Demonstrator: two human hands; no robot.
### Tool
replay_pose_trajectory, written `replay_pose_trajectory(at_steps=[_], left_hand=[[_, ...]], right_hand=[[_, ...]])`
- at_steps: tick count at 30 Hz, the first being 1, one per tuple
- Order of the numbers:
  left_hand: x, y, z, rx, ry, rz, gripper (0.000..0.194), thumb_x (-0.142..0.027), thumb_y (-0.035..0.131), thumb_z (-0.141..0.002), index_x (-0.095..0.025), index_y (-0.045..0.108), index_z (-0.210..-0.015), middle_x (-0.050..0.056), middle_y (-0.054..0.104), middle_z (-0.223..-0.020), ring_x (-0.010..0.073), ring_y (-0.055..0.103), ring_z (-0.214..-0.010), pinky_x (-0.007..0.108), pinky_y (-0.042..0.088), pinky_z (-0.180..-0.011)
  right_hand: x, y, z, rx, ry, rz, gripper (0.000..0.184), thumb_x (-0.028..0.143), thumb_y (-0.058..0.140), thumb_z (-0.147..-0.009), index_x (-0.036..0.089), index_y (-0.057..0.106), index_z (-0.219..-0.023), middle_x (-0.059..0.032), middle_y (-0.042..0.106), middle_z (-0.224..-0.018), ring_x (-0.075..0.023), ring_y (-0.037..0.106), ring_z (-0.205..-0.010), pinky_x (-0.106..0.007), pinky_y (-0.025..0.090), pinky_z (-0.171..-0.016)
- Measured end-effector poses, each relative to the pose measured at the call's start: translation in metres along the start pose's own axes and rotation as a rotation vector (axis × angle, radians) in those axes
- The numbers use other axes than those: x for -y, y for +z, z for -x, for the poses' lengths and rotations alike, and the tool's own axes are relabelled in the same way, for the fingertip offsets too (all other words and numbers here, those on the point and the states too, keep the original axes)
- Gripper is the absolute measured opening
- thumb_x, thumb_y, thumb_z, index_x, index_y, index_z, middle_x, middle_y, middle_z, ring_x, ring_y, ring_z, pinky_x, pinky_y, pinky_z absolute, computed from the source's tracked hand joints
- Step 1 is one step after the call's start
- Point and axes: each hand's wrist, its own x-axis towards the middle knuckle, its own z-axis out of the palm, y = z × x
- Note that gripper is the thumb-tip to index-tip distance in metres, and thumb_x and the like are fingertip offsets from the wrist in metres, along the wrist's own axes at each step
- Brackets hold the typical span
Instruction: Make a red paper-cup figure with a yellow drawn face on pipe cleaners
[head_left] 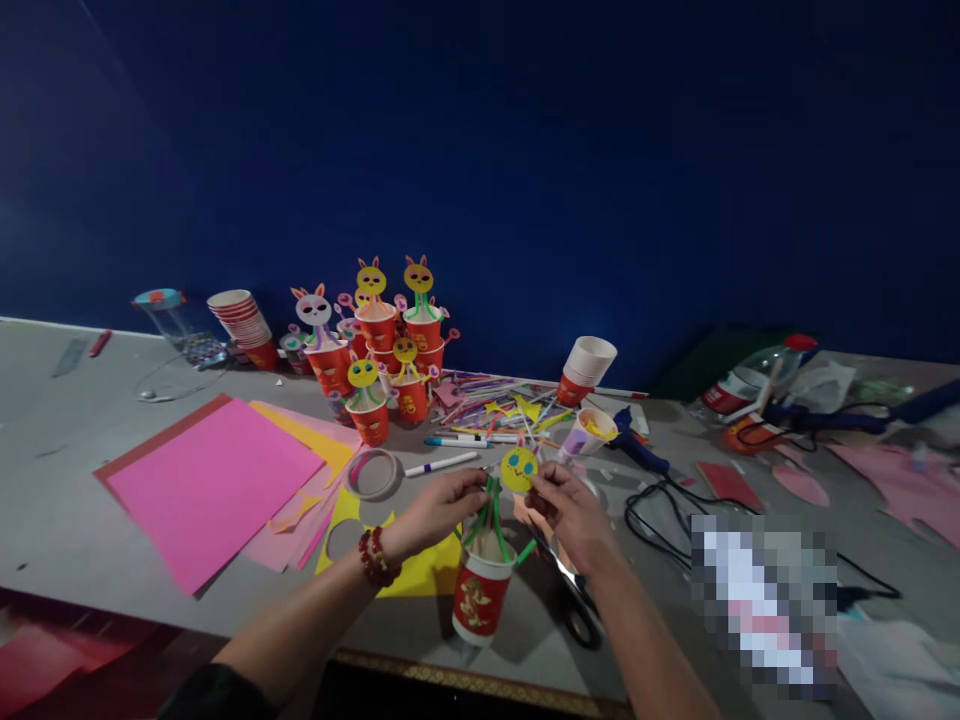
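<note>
A red and white paper cup (480, 600) stands upright near the front edge of the table. Green pipe cleaners (492, 520) rise out of it, and others stick out at its sides. With closed fingers, my left hand (448, 508) pinches the upper ends of the green stems. In my right hand (568, 512) is a round yellow paper face (519, 469) with blue eyes, gripped at its right edge just beside the stem tops. Whether face and stems touch is unclear. Beneath my right forearm lie scissors (579, 618), partly hidden.
Finished cup figures (371, 412) are stacked at the back. Pink paper (217, 490) and a tape roll (372, 473) lie left. Loose pipe cleaners (487, 400), a cup stack (589, 365), a blue glue gun (637, 450) and black cords (660, 515) are beyond and right.
</note>
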Motion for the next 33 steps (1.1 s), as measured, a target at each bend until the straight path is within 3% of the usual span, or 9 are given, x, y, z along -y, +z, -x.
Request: replay_pose_trajectory(at_steps=[13,25,33], left_hand=[[-0.003,0.003,-0.001,0.031,0.060,0.049,0.030,-0.032,0.060,-0.089,-0.017,0.071,-0.113,0.006,0.072,-0.106,0.0230,0.063,-0.097,0.032,0.047,-0.090],[0.003,0.006,-0.004,0.049,0.017,0.236,0.031,-0.028,0.066,-0.083,-0.016,0.070,-0.111,0.008,0.072,-0.110,0.0229,0.065,-0.097,0.033,0.048,-0.090],[0.004,0.005,-0.003,0.056,-0.046,0.281,0.031,-0.023,0.068,-0.076,-0.016,0.071,-0.106,0.005,0.073,-0.095,0.0193,0.062,-0.082,0.028,0.046,-0.074]], right_hand=[[-0.001,0.010,0.001,0.090,-0.024,0.186,0.034,0.044,0.085,-0.070,0.019,0.062,-0.072,0.0025,0.057,-0.067,-0.0130,0.051,-0.063,-0.023,0.039,-0.053],[-0.002,0.014,0.003,0.048,-0.066,0.242,0.037,0.049,0.083,-0.070,0.020,0.061,-0.072,0.0026,0.055,-0.067,-0.0135,0.050,-0.064,-0.023,0.040,-0.054],[-0.002,0.015,0.005,0.043,-0.063,0.255,0.036,0.049,0.084,-0.070,0.020,0.062,-0.070,0.0034,0.055,-0.066,-0.0133,0.050,-0.063,-0.023,0.038,-0.054]])
